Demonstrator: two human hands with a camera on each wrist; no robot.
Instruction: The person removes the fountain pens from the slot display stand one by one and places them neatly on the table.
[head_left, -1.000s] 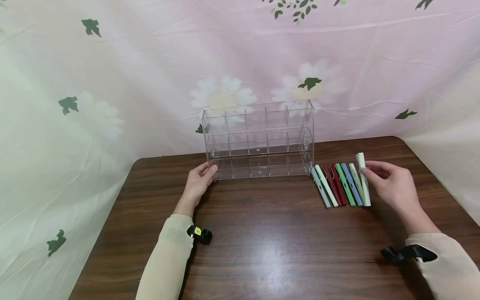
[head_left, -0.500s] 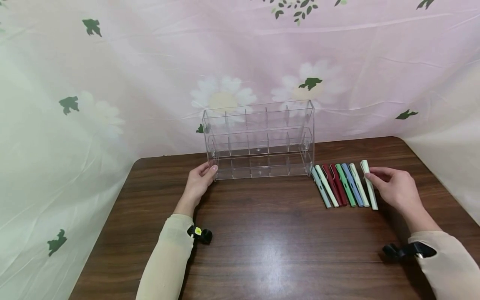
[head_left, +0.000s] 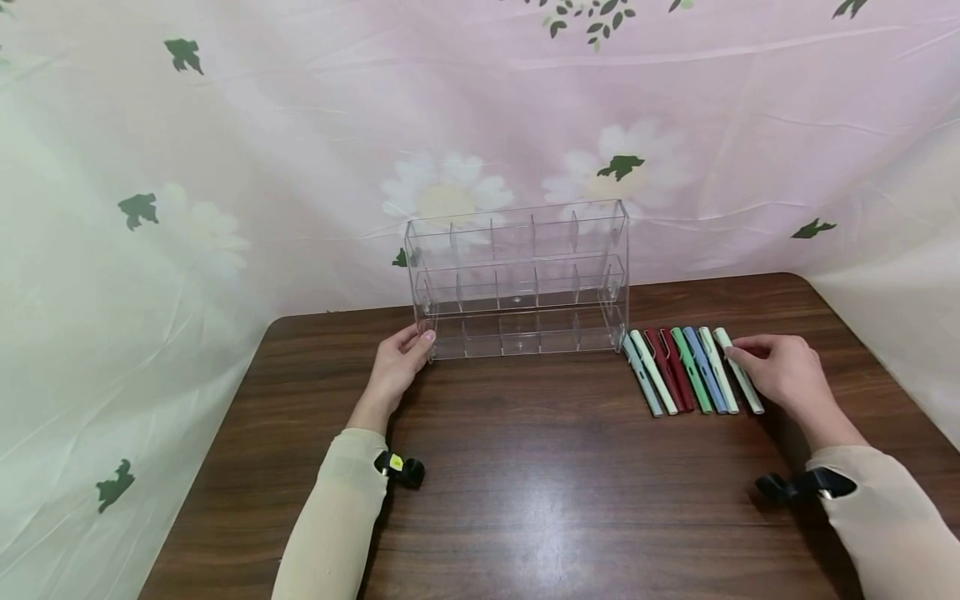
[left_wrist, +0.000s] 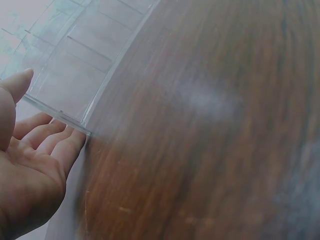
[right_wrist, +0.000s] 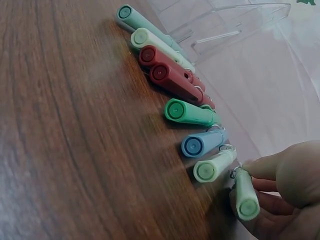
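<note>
A clear acrylic three-tier pen organizer (head_left: pixel 517 321) stands toward the back of the wooden table. My left hand (head_left: pixel 401 360) holds its lower left side, thumb in front and fingers on the outer face; in the left wrist view the thumb and fingers lie on either side of the clear wall. To the organizer's right lies a slanted row of capped pens: grey-blue (head_left: pixel 642 377), pale green, dark red (head_left: pixel 675 371), green (head_left: pixel 692 371), blue (head_left: pixel 705 371) and whitish green (head_left: pixel 720 372). At the row's right end my right hand (head_left: pixel 783 371) pinches a pale green pen (right_wrist: pixel 246 192) near its clip end.
The brown wooden table (head_left: pixel 517 500) extends toward me in front of the organizer. Behind it hangs a floral cloth (head_left: pixel 337 167), which also runs along both sides. A black strap with a camera sits on each wrist.
The right hand has brought the pale green pen from over the neighbouring pen to the right, then lowered it at the row's end. The left hand and organizer have stayed put.
</note>
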